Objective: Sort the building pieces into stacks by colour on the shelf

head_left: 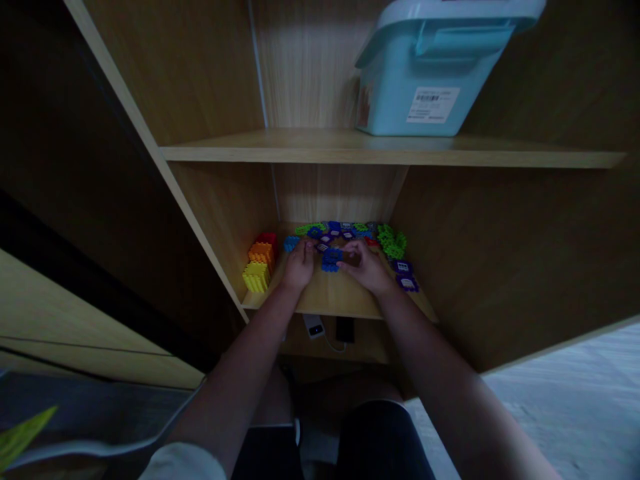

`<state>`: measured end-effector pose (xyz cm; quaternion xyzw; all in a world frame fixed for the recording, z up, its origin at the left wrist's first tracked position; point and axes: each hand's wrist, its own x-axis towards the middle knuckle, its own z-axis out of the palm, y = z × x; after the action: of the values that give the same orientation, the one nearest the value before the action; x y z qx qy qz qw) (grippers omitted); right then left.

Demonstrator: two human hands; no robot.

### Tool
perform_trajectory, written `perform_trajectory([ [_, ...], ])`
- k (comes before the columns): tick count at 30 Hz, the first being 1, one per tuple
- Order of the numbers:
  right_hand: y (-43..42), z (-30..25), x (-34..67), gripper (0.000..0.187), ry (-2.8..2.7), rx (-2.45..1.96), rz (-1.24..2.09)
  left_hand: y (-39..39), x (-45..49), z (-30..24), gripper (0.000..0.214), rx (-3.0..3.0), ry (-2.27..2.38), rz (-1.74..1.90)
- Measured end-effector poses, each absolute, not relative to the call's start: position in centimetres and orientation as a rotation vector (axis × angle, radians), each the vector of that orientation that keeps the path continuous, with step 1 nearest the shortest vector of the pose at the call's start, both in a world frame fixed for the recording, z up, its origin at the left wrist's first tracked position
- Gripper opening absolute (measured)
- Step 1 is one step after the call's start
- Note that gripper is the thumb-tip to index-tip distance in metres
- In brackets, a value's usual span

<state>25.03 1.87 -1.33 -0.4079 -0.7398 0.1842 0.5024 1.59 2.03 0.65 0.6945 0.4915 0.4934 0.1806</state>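
Both my hands reach into a low wooden shelf (330, 300) scattered with plastic interlocking blocks. My left hand (299, 264) is curled with its fingers closed near a purple block (323, 247). My right hand (365, 265) has its fingers pinched beside a blue block stack (331, 259) lying between the two hands. Whether either hand actually grips a block is hidden. Stacks of red (267, 239), orange (261, 253) and yellow blocks (256, 276) stand at the left. Green blocks (391, 242) lie at the right, with purple blocks (406, 275) in front of them.
A light blue lidded bin (425, 73) with a white label stands on the upper shelf (380, 153). Below the block shelf lie a white charger (314, 326) and a dark phone (345, 329). Wooden side panels close in left and right. My knees are at the bottom.
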Motion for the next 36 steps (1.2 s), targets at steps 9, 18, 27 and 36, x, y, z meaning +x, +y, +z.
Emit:
perform_trajectory([
  [9, 2.6, -2.6, 24.5, 0.05, -1.771, -0.929, 0.526, 2.5, 1.7, 0.1, 0.037, 1.963, 1.409, 1.302],
  [18, 3.1, -3.3, 24.7, 0.047, -1.812, -0.915, 0.524, 2.6, 1.7, 0.1, 0.038, 1.978, 1.433, 1.289],
  [27, 2.9, -2.9, 24.7, 0.046, -1.841, -0.914, 0.52, 2.4, 1.8, 0.2, 0.038, 1.975, 1.439, 1.267],
  [36, 2.7, -2.9, 24.7, 0.044, -1.856, -0.951, 0.47, 2.3, 1.8, 0.5, 0.033, 1.973, 1.448, 1.261],
])
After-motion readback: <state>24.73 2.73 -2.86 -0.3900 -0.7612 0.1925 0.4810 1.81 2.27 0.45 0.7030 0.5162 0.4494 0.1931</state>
